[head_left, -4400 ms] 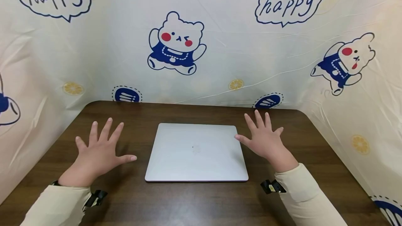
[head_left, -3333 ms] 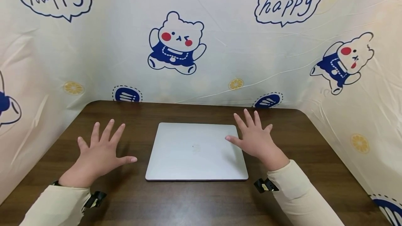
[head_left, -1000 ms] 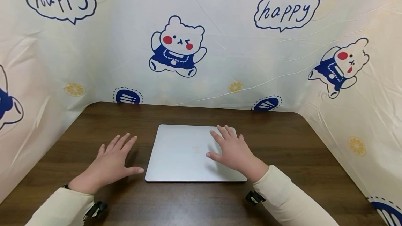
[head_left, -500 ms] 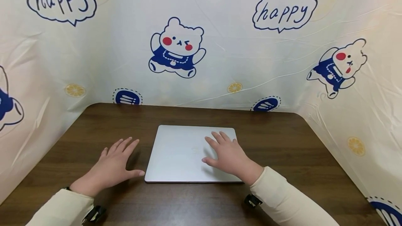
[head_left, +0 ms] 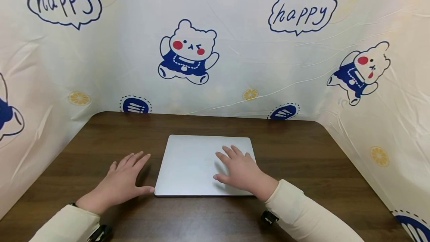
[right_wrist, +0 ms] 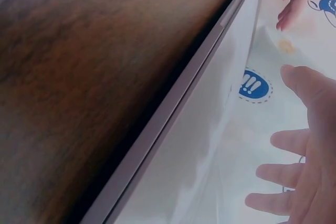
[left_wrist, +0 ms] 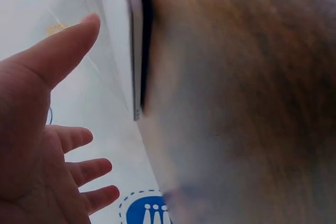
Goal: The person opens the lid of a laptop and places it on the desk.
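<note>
A closed silver laptop (head_left: pixel 188 167) lies flat at the middle of the wooden table. My left hand (head_left: pixel 122 182) hovers at its left, fingers spread, the thumb tip close to the front left corner; the left wrist view shows a gap between that thumb and the laptop's edge (left_wrist: pixel 137 51). Over the right half of the lid is my right hand (head_left: pixel 240 171), its fingers extended and casting a shadow on the lid. In the right wrist view its fingers (right_wrist: pixel 283 173) stand apart from the lid (right_wrist: pixel 194 129). Neither hand holds anything.
The brown table (head_left: pixel 201 216) stretches to both sides of the laptop. A pale curtain (head_left: pixel 235 47) printed with bears and lettering hangs round its back and sides. Dark camera mounts (head_left: pixel 270 217) sit at both sleeve cuffs.
From the right of the laptop, my right hand has moved left and nearer, over the lid. My left hand has come right and lower, towards the front left corner. The laptop stays put.
</note>
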`<control>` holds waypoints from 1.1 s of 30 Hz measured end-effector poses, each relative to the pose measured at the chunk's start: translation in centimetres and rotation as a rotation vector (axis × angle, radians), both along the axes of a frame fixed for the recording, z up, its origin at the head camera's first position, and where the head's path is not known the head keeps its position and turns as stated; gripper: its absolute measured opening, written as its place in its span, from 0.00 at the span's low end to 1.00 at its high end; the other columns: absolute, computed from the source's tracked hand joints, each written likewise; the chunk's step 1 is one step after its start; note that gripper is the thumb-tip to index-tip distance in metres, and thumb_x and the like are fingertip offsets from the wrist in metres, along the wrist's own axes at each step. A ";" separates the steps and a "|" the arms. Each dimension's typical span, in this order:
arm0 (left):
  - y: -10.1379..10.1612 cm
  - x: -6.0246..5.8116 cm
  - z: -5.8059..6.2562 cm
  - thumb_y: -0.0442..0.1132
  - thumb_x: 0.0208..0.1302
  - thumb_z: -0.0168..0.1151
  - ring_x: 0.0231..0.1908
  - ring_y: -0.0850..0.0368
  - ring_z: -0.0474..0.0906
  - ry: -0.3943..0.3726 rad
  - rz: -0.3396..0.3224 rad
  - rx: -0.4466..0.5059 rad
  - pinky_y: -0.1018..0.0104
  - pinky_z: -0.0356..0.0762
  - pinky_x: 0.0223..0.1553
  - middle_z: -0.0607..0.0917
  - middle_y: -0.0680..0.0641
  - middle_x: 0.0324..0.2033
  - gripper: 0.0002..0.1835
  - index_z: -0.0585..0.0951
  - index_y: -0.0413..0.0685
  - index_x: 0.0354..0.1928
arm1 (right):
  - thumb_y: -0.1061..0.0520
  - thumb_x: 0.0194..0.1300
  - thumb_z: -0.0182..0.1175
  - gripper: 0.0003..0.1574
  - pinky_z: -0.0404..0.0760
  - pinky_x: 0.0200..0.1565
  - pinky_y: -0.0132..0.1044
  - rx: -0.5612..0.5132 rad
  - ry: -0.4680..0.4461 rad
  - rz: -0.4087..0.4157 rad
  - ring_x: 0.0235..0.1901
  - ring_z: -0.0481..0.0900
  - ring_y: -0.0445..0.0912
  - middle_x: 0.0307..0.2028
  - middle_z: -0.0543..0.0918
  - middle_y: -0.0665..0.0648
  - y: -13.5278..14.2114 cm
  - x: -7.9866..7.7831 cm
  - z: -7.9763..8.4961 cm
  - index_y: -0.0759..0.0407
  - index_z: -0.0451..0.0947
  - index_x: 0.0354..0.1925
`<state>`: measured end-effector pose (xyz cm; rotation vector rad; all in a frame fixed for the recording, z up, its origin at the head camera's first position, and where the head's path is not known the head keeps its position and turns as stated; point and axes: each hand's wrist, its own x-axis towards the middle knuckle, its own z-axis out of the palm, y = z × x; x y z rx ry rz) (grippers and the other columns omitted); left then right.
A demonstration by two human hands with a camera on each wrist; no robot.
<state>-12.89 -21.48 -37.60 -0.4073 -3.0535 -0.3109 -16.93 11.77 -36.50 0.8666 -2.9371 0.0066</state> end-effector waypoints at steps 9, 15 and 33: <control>0.3 0.3 -0.3 0.72 0.36 0.61 0.60 0.34 0.54 -0.024 -0.007 0.013 0.28 0.49 0.48 0.62 0.36 0.62 0.55 0.61 0.45 0.64 | 0.28 0.55 0.49 0.43 0.67 0.48 0.61 0.029 -0.026 0.016 0.62 0.59 0.54 0.63 0.63 0.55 -0.4 0.3 0.0 0.47 0.64 0.62; 0.5 0.4 -0.6 0.71 0.37 0.61 0.59 0.35 0.57 -0.017 -0.022 0.014 0.28 0.51 0.48 0.63 0.37 0.61 0.54 0.63 0.45 0.64 | 0.28 0.55 0.49 0.42 0.69 0.46 0.59 0.054 -0.015 0.037 0.61 0.61 0.55 0.62 0.64 0.55 -0.7 0.6 0.0 0.47 0.64 0.62; 0.7 0.4 -0.8 0.71 0.36 0.62 0.59 0.35 0.57 -0.037 -0.029 0.013 0.28 0.52 0.47 0.63 0.37 0.61 0.54 0.63 0.45 0.64 | 0.28 0.54 0.51 0.42 0.71 0.45 0.56 0.087 -0.025 0.071 0.59 0.65 0.55 0.60 0.67 0.55 -1.0 1.2 -0.5 0.47 0.65 0.61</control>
